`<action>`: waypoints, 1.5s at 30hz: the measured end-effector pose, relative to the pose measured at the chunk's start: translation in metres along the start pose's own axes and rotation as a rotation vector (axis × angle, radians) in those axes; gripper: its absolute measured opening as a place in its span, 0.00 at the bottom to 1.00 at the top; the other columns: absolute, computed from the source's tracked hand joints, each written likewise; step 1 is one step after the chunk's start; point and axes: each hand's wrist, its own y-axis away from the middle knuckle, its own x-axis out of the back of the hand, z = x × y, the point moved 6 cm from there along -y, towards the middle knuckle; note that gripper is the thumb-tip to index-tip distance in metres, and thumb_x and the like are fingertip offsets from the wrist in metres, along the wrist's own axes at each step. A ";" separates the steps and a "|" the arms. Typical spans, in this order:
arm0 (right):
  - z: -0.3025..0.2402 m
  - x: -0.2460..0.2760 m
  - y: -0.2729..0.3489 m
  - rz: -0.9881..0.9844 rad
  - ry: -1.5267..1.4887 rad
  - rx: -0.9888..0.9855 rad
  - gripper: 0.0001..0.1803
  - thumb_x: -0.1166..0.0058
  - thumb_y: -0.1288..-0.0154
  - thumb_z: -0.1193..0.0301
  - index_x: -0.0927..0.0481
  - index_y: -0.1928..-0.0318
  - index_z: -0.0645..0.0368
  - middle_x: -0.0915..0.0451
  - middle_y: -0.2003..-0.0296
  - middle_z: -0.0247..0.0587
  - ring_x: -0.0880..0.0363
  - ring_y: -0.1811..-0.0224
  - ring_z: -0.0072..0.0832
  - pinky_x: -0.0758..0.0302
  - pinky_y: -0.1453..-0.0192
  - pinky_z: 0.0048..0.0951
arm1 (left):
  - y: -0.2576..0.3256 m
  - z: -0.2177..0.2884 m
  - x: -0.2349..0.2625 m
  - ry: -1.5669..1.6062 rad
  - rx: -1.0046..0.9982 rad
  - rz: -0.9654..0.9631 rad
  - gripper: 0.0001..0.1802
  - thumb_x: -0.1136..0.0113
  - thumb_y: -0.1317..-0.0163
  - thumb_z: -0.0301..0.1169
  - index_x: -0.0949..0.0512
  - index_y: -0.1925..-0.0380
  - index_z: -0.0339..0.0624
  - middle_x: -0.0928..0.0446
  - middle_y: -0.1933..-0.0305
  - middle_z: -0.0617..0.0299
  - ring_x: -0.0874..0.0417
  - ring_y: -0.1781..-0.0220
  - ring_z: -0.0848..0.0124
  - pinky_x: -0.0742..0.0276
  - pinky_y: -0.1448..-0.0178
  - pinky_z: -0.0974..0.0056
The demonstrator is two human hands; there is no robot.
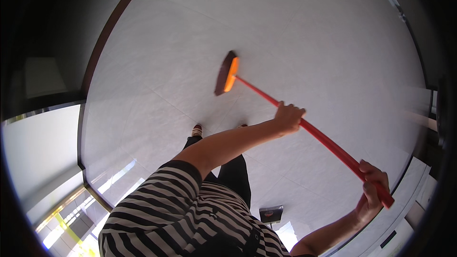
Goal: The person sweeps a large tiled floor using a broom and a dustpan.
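Broom [304,124], one, two hands gripping

Bright daylight, sharp centre, glare lower left, dark fisheye-bent rim.

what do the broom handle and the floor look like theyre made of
Broom handle: smooth red, slightly glossy, probably plastic or coated metal; the look leaves it open. Both the left hand and the right hand grip it. Floor: large pale tiles with thin joint lines and a soft sheen, likely polished ceramic or stone.
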 end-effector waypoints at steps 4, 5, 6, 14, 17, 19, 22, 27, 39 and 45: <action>-0.040 0.007 0.005 -0.027 0.182 0.266 0.08 0.54 0.54 0.69 0.31 0.72 0.59 0.23 0.65 0.46 0.27 0.53 0.42 0.34 0.44 0.49 | -0.075 0.058 0.017 0.050 -0.238 0.090 0.11 0.45 0.52 0.29 0.27 0.65 0.46 0.24 0.68 0.65 0.26 0.56 0.67 0.37 0.54 0.57; -0.041 0.016 0.007 -0.008 0.179 0.315 0.08 0.54 0.53 0.69 0.32 0.72 0.59 0.23 0.65 0.46 0.27 0.53 0.43 0.34 0.45 0.49 | -0.079 0.070 0.028 0.017 -0.275 0.039 0.11 0.45 0.51 0.30 0.27 0.65 0.46 0.24 0.68 0.65 0.26 0.57 0.68 0.37 0.54 0.57; -0.043 0.024 0.011 0.008 0.174 0.366 0.08 0.54 0.52 0.68 0.32 0.72 0.59 0.24 0.65 0.46 0.28 0.53 0.44 0.34 0.45 0.50 | -0.082 0.082 0.040 -0.016 -0.308 -0.012 0.11 0.46 0.51 0.31 0.27 0.64 0.46 0.24 0.68 0.65 0.26 0.57 0.68 0.37 0.54 0.57; 0.019 -0.011 -0.064 0.002 -0.351 0.047 0.10 0.52 0.55 0.69 0.30 0.71 0.63 0.23 0.67 0.52 0.25 0.55 0.42 0.39 0.41 0.48 | -0.036 -0.039 0.096 -0.216 0.002 -0.097 0.13 0.46 0.51 0.32 0.27 0.63 0.45 0.23 0.68 0.63 0.24 0.58 0.65 0.38 0.56 0.55; 0.041 -0.152 -0.110 -0.171 -0.597 -0.161 0.10 0.55 0.60 0.82 0.28 0.72 0.66 0.22 0.65 0.55 0.25 0.54 0.45 0.34 0.42 0.47 | 0.010 -0.181 0.136 -0.302 0.235 -0.104 0.08 0.43 0.53 0.35 0.25 0.72 0.47 0.23 0.71 0.62 0.22 0.61 0.64 0.34 0.60 0.53; 0.046 -0.235 -0.141 -0.442 -0.665 -0.283 0.10 0.53 0.56 0.88 0.26 0.70 0.64 0.22 0.60 0.50 0.28 0.48 0.41 0.36 0.40 0.42 | 0.042 -0.257 0.162 -0.262 0.493 -0.064 0.07 0.42 0.54 0.35 0.24 0.74 0.48 0.23 0.70 0.59 0.22 0.62 0.60 0.29 0.63 0.53; 0.041 -0.316 -0.185 -0.656 -0.641 -0.415 0.07 0.46 0.50 0.83 0.25 0.68 0.63 0.23 0.57 0.44 0.28 0.48 0.32 0.35 0.41 0.32 | 0.064 -0.343 0.170 -0.256 0.630 0.064 0.08 0.42 0.55 0.31 0.24 0.72 0.49 0.25 0.67 0.59 0.23 0.58 0.61 0.26 0.61 0.54; -0.006 -0.325 -0.295 -0.578 -0.653 -0.428 0.08 0.47 0.50 0.85 0.25 0.69 0.63 0.22 0.60 0.41 0.27 0.49 0.30 0.32 0.44 0.30 | -0.031 -0.342 0.231 -0.214 0.595 -0.047 0.10 0.44 0.53 0.31 0.24 0.67 0.53 0.25 0.64 0.63 0.25 0.53 0.64 0.35 0.50 0.47; -0.195 -0.045 -0.384 0.133 0.206 0.179 0.09 0.53 0.50 0.67 0.29 0.67 0.57 0.23 0.59 0.44 0.30 0.47 0.40 0.41 0.37 0.46 | -0.382 0.005 0.348 -0.044 -0.271 -0.020 0.10 0.46 0.51 0.30 0.26 0.66 0.48 0.24 0.70 0.66 0.25 0.58 0.69 0.40 0.50 0.59; -0.156 0.024 -0.327 0.141 -0.230 0.101 0.08 0.53 0.50 0.70 0.28 0.71 0.63 0.23 0.66 0.53 0.26 0.56 0.46 0.37 0.43 0.52 | -0.288 0.020 0.326 -0.141 -0.365 -0.109 0.15 0.51 0.46 0.31 0.29 0.59 0.37 0.25 0.78 0.61 0.25 0.67 0.66 0.38 0.55 0.59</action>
